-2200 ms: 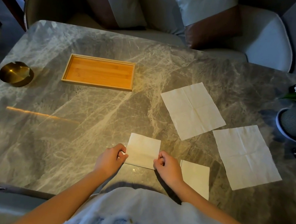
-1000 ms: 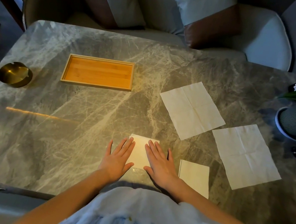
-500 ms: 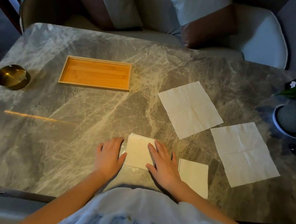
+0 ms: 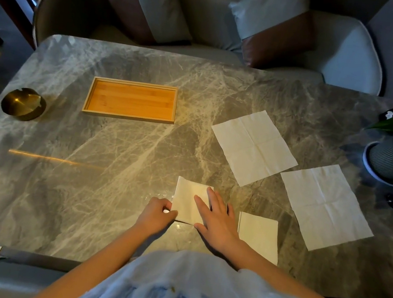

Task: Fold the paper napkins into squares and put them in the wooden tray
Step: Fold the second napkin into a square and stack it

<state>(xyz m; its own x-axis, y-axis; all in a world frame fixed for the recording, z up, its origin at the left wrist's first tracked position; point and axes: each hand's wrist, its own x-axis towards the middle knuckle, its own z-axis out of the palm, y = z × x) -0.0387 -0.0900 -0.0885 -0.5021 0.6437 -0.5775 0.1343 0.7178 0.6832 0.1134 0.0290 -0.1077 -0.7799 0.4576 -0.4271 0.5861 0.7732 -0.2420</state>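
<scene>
A folded square napkin (image 4: 187, 201) lies near the table's front edge. My left hand (image 4: 157, 212) pinches its lower left corner with curled fingers. My right hand (image 4: 217, 218) lies flat on its right half, fingers spread. A second folded napkin (image 4: 259, 234) rests just right of my right hand. Two unfolded napkins lie further right: one (image 4: 253, 146) mid-table, the other (image 4: 325, 206) nearer the right edge. The wooden tray (image 4: 90, 96) sits at the far left with nothing in it.
A brass ashtray (image 4: 22, 104) stands at the left edge. A potted plant (image 4: 389, 159) stands at the right edge with dark small items in front of it. Cushioned chairs (image 4: 207, 20) line the far side of the marble table (image 4: 87, 172).
My left hand went from lying flat beside the napkin to pinching its lower left corner. My right hand stays flat on the napkin, shifted slightly right. The view has tilted a little.
</scene>
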